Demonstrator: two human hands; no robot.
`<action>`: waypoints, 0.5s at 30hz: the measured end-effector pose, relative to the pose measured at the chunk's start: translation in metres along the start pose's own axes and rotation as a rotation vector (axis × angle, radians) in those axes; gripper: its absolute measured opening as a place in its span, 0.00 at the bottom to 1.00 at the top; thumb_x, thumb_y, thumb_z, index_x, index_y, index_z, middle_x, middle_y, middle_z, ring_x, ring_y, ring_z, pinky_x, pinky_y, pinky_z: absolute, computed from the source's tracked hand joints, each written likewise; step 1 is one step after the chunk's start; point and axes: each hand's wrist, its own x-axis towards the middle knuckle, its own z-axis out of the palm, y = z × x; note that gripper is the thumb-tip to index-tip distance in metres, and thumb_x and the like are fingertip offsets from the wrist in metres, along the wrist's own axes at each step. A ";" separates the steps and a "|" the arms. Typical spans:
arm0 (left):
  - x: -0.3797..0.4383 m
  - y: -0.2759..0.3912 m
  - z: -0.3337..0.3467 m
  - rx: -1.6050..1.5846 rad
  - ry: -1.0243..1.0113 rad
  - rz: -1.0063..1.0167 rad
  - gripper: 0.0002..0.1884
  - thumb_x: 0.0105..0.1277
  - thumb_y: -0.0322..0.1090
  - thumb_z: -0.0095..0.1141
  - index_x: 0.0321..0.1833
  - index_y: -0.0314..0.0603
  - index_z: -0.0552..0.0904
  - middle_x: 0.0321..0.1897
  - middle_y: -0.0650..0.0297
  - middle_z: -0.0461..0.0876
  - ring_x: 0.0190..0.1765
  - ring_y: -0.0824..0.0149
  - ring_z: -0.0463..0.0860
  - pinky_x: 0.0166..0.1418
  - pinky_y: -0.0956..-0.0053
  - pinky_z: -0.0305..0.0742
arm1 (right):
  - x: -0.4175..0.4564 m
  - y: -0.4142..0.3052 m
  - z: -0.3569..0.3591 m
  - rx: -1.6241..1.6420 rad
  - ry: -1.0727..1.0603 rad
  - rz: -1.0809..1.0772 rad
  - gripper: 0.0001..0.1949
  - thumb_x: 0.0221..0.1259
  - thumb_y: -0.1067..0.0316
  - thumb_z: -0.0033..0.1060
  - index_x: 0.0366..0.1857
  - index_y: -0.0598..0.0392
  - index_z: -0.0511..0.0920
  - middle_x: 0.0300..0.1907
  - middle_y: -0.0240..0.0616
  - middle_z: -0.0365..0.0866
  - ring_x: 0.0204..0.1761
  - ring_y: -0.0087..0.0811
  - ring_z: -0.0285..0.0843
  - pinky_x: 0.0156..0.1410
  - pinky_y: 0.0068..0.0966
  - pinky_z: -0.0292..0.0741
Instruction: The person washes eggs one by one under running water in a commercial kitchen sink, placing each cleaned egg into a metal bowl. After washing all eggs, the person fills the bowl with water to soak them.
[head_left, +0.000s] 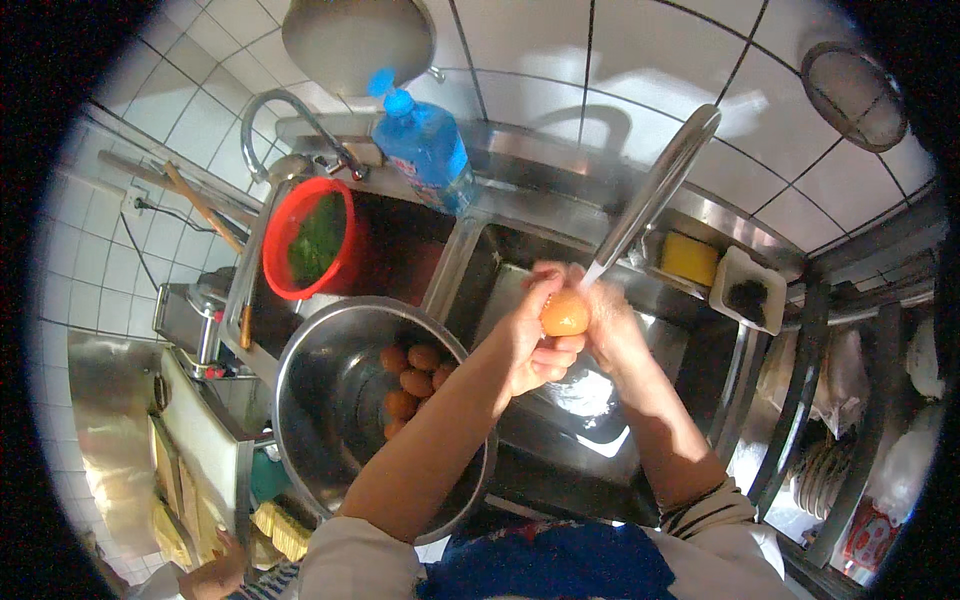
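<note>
A wet brown egg (564, 313) is gripped in my left hand (534, 341), its thumb above and its fingers curled below. My right hand (611, 319), blurred, lies against the egg's right side; its fingertips are hidden. Water runs from the metal faucet spout (660, 187) onto the egg and hands. Beneath them is a stainless steel sink basin (517, 435) with a bright, wet surface. Left of it, a large metal bowl (330, 405) holds several brown eggs (416, 382), partly covered by my left forearm.
A red plastic bucket (345, 255) with greens stands in the left basin. Behind are a blue pump bottle (427, 150) and a second faucet (251, 135). A yellow sponge (688, 259) and white dish (769, 307) sit at right. Another person's hand (225, 562) shows at lower left.
</note>
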 end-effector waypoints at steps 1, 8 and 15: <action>0.001 -0.003 0.001 0.034 0.074 0.093 0.27 0.61 0.66 0.39 0.29 0.48 0.70 0.16 0.69 0.66 0.11 0.79 0.59 0.12 0.86 0.51 | 0.003 0.011 0.002 0.157 0.032 -0.047 0.21 0.66 0.53 0.43 0.52 0.60 0.70 0.45 0.43 0.78 0.46 0.30 0.76 0.52 0.23 0.72; -0.024 -0.011 -0.030 0.141 0.184 0.610 0.20 0.67 0.54 0.41 0.45 0.44 0.73 0.30 0.60 0.75 0.25 0.73 0.69 0.24 0.83 0.63 | 0.013 0.090 -0.025 0.108 0.106 -0.105 0.15 0.64 0.66 0.46 0.52 0.59 0.71 0.42 0.39 0.78 0.41 0.28 0.77 0.45 0.24 0.75; -0.170 -0.024 -0.066 0.498 0.820 0.810 0.17 0.67 0.40 0.44 0.58 0.49 0.68 0.34 0.67 0.72 0.30 0.76 0.69 0.29 0.85 0.65 | 0.001 0.250 -0.102 -1.442 -0.160 0.086 0.16 0.47 0.70 0.61 0.44 0.52 0.77 0.41 0.45 0.78 0.48 0.45 0.74 0.53 0.37 0.70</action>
